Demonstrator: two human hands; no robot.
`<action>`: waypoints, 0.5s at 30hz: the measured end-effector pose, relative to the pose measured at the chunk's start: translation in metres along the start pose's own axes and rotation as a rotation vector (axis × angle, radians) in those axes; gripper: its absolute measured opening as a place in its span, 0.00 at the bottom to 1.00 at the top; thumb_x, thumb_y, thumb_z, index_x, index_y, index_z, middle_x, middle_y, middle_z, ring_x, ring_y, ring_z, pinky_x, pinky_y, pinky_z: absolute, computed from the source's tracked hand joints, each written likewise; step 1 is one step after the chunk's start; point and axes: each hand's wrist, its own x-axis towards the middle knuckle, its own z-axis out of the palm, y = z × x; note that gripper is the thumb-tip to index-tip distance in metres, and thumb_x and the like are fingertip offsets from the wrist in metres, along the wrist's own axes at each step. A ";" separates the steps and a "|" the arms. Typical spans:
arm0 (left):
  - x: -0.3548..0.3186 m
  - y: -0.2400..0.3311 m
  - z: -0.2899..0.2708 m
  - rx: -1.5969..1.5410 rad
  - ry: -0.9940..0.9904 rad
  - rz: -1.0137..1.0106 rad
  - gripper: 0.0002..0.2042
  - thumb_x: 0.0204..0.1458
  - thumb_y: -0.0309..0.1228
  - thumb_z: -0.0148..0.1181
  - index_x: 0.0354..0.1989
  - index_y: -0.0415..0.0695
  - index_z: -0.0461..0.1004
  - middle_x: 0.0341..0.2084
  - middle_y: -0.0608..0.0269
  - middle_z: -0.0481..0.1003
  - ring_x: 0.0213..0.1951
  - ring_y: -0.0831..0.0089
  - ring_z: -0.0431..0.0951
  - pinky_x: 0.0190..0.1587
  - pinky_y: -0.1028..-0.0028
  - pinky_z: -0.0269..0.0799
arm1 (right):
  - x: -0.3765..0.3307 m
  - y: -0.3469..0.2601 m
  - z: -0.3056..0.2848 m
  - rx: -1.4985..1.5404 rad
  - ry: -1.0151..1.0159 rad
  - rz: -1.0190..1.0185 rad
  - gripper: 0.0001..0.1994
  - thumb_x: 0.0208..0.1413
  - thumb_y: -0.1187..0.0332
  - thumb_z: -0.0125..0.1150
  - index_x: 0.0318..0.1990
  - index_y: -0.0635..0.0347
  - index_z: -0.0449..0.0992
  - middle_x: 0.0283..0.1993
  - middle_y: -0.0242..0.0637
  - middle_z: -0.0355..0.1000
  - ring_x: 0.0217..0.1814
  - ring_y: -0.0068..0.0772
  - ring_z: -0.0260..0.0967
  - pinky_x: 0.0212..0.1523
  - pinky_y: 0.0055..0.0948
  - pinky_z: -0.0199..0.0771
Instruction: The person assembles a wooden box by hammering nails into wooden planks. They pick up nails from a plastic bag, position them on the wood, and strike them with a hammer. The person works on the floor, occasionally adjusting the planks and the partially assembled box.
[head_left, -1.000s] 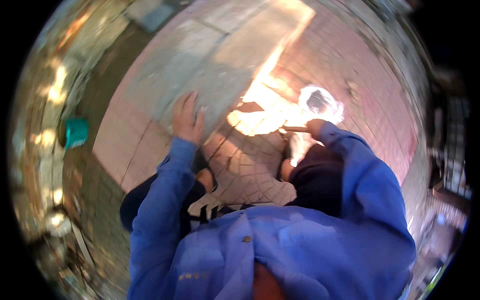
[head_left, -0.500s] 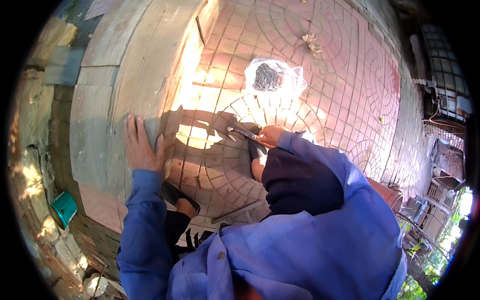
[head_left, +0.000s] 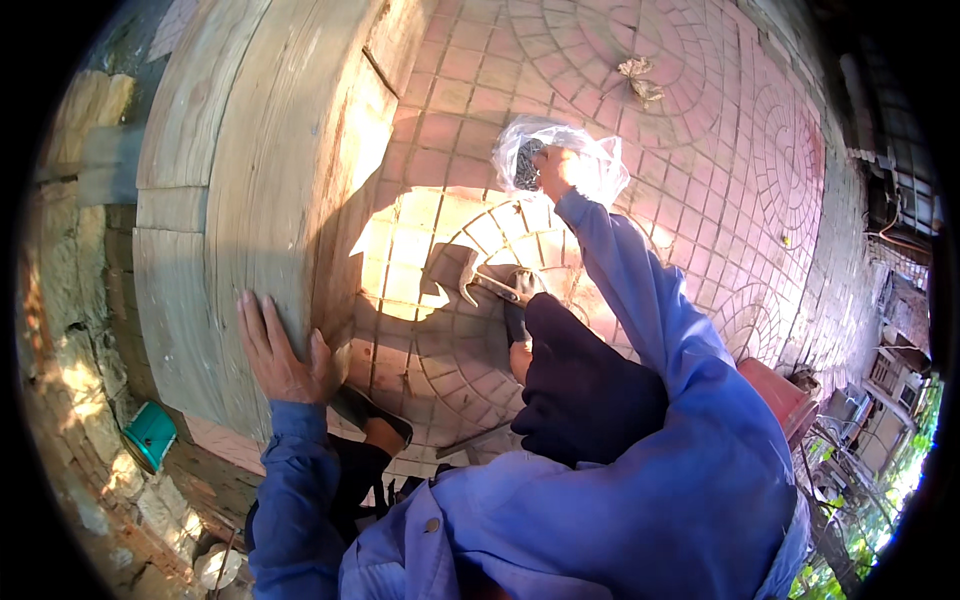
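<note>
At the mouth of a clear plastic bag (head_left: pixel 598 165), the fingers of the right hand (head_left: pixel 560 170) reach down to a heap of dark nails (head_left: pixel 527 163); whether they are closed on any I cannot tell. The left hand (head_left: pixel 285 362) lies palm down near the edge of a broad wooden structure (head_left: pixel 260 190), its fingers extended and a little apart, thumb out to the side, gripping nothing. Between the two hands, close by the right shoe, is a hammer (head_left: pixel 492 287). Its head points left, toward the wood, and its long axis slopes slightly down to the right, where the handle's end disappears by the dark-trousered knee (head_left: pixel 590 385).

The wooden structure's planks run lengthwise away from the person, leaning to the right at the far end; the top is grey and weathered, the side face partly sunlit. The bag sits on pink paving (head_left: pixel 690 200) laid in grids and fan-shaped arcs, crossed by bright sun and shadow. Farther off are a dry leaf (head_left: pixel 640 80), a red container (head_left: pixel 775 400) at the right, a teal bucket (head_left: pixel 150 437) beside rough stonework (head_left: pixel 95 370) at the left, and green foliage (head_left: pixel 915 440) at the lower right.
</note>
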 end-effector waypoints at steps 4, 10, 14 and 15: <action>0.006 0.005 0.004 -0.021 0.005 0.014 0.37 0.48 0.33 0.61 0.68 0.34 0.59 0.69 0.37 0.56 0.70 0.37 0.54 0.70 0.48 0.54 | 0.021 0.034 0.017 -0.274 0.184 -0.137 0.13 0.56 0.60 0.64 0.33 0.63 0.81 0.27 0.46 0.77 0.31 0.44 0.78 0.35 0.40 0.76; 0.000 0.007 -0.002 -0.016 -0.020 -0.032 0.35 0.48 0.32 0.63 0.66 0.31 0.61 0.68 0.32 0.56 0.69 0.35 0.55 0.69 0.47 0.54 | 0.017 0.031 -0.003 -0.135 0.108 0.015 0.11 0.52 0.61 0.65 0.35 0.58 0.82 0.32 0.43 0.79 0.36 0.44 0.77 0.37 0.46 0.76; -0.005 0.002 0.001 -0.031 0.003 0.003 0.31 0.53 0.29 0.63 0.67 0.42 0.65 0.70 0.40 0.56 0.70 0.40 0.55 0.70 0.51 0.53 | -0.031 -0.018 -0.054 0.018 0.159 -0.106 0.11 0.55 0.63 0.60 0.33 0.62 0.79 0.28 0.41 0.78 0.30 0.37 0.75 0.34 0.37 0.74; -0.006 -0.001 0.001 -0.018 0.016 0.015 0.29 0.53 0.29 0.63 0.66 0.42 0.66 0.69 0.40 0.56 0.70 0.40 0.55 0.70 0.51 0.54 | -0.049 -0.037 -0.061 0.183 0.089 -0.090 0.10 0.55 0.64 0.60 0.34 0.63 0.79 0.28 0.40 0.77 0.29 0.34 0.74 0.33 0.35 0.73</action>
